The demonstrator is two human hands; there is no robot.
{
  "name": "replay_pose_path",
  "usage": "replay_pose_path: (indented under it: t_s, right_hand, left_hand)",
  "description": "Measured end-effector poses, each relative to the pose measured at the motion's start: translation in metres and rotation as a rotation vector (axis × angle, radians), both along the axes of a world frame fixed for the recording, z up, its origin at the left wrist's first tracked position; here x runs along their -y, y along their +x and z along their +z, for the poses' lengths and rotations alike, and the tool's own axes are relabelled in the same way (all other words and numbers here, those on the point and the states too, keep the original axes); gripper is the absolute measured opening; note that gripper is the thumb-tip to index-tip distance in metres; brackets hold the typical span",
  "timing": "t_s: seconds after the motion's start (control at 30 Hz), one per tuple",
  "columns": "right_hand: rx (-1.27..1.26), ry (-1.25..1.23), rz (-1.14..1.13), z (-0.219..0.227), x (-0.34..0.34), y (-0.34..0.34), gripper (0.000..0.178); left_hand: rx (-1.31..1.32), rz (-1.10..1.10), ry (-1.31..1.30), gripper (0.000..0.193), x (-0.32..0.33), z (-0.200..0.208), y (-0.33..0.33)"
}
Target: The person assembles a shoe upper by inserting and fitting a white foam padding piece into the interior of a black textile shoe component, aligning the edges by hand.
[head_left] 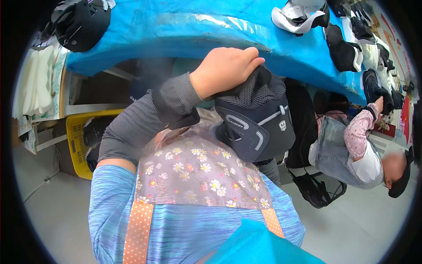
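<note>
A dark navy shoe upper (259, 127), with a grey mesh part at its top and pale stitched trim, is held up in front of my lap. My left hand (231, 69) reaches across from the left with its fingers closed on the mesh end. Below the upper, a bit of striped sleeve (269, 170) shows; my right hand is hidden behind or inside the upper. The upper hangs close to the front edge of the blue-covered table (176, 42), over my flowered apron (198, 169).
Black shoe uppers (83, 26) lie at the table's left end, others (301, 17) at the right. At left are a yellow basket (77, 145) with dark pieces and a stack of white pads (39, 81). A co-worker (351, 145) sits at right beside a black chair (316, 189).
</note>
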State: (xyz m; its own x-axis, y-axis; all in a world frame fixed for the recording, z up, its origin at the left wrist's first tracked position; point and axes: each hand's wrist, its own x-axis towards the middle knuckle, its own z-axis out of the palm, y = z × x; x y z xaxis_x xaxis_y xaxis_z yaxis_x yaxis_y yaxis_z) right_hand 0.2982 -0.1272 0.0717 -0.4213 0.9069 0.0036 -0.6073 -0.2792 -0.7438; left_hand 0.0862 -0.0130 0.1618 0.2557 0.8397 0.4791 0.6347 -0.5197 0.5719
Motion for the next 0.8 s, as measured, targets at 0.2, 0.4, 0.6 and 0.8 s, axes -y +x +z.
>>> replay_pose_path:
  t_s: [0.2, 0.4, 0.6, 0.8]
  right_hand:
    - [0.037, -0.025, 0.005, -0.004, 0.002, 0.003, 0.085]
    - [0.066, -0.044, 0.004, 0.002, 0.006, 0.006, 0.084]
    - [0.047, -0.054, 0.035, -0.008, 0.002, 0.004, 0.083]
    - [0.080, -0.067, 0.054, -0.009, -0.001, -0.006, 0.082]
  left_hand:
    - [0.122, -0.006, -0.343, 0.054, -0.008, -0.002, -0.018]
    - [0.205, -0.299, -0.856, 0.048, -0.012, 0.037, -0.060]
    - [0.061, -0.289, -0.978, 0.051, -0.011, 0.034, -0.050]
    - [-0.165, -0.293, -0.467, 0.027, -0.020, 0.055, -0.033]
